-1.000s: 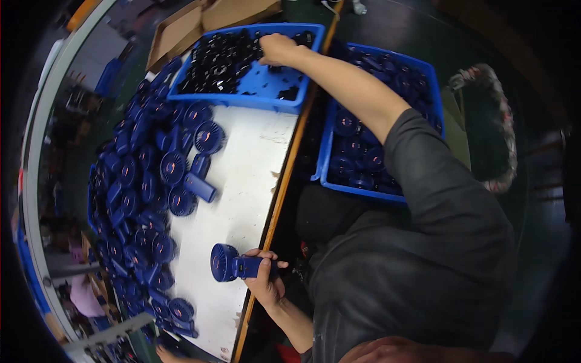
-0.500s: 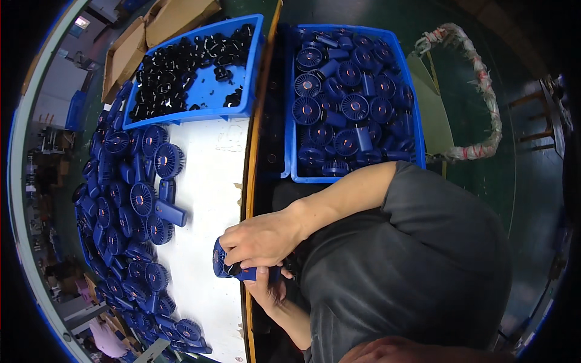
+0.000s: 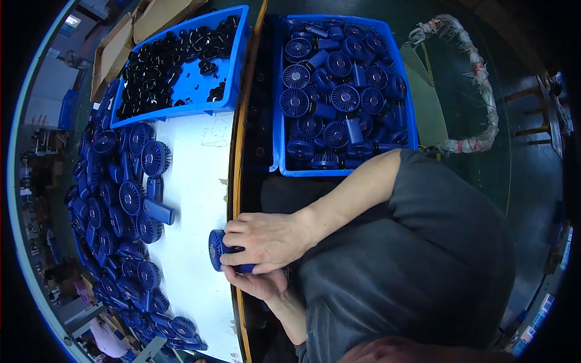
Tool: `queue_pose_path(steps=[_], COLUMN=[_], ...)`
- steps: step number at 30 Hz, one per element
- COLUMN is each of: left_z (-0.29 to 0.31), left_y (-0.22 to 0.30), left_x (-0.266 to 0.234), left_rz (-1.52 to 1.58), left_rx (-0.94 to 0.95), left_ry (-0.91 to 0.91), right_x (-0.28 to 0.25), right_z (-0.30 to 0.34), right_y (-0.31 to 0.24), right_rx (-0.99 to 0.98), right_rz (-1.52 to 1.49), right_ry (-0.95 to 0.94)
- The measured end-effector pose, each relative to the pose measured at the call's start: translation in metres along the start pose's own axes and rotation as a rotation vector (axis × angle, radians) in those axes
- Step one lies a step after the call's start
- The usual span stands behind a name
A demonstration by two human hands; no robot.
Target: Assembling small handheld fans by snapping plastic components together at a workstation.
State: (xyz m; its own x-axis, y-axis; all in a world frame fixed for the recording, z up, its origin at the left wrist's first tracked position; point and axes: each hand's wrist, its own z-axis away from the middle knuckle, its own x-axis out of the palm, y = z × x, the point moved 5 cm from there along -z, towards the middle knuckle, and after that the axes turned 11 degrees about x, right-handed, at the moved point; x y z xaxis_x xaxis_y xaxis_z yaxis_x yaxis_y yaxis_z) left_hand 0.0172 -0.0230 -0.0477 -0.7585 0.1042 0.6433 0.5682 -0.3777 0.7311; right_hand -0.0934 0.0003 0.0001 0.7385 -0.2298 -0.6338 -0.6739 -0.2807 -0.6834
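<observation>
- Here's the blue handheld fan (image 3: 215, 249), right at the table's near edge, its round head poking out past the fingers, handle mostly covered.
- Over the top comes the right hand (image 3: 260, 239), fingers bent across the handle just behind the head, clamped on; what lies under the palm, I can't tell.
- And underneath, the left hand (image 3: 260, 285), gripping the handle from below, most of its fingers hidden. The two hands are together on the one fan.
- Below the fan's head runs the white tabletop (image 3: 193, 181), with its wooden edge (image 3: 239, 151) close beside the hands.
- Across the table, a big heap of blue fans (image 3: 112, 206), one handle (image 3: 158, 211) jutting toward the bare white strip.
- Up at the far end, a blue tray (image 3: 239, 51) of small black parts (image 3: 151, 78), a cardboard box (image 3: 112, 54) behind it.
- Beyond the table's edge, a blue bin (image 3: 321, 173) packed with more fans (image 3: 345, 97); past that, a wrapped loop (image 3: 478, 78) bound in red and white.
</observation>
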Motion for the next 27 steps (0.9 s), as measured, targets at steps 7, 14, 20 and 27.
queue_pose_path(steps=[7, 14, 20, 27], left_z=[0.003, -0.005, -0.01, -0.023], left_y=[-0.001, 0.008, 0.014, 0.055], left_x=[0.047, 0.065, 0.019, -0.015], left_rz=[-1.103, -1.148, -1.126, -1.274], left_rx=[0.407, 0.398, 0.261, 0.438], left_ry=[-0.608, -0.749, -0.498, -0.297], right_x=[-0.018, -0.214, -0.33, -0.346], right_z=[0.04, 0.197, 0.385, 0.409], right_y=[0.037, 0.259, 0.405, 0.437], right_rx=[0.276, 1.084, 1.618, 1.717], right_rz=[-0.489, 0.097, 0.31, 0.647], right_ry=[0.171, 0.81, 0.862, 0.789])
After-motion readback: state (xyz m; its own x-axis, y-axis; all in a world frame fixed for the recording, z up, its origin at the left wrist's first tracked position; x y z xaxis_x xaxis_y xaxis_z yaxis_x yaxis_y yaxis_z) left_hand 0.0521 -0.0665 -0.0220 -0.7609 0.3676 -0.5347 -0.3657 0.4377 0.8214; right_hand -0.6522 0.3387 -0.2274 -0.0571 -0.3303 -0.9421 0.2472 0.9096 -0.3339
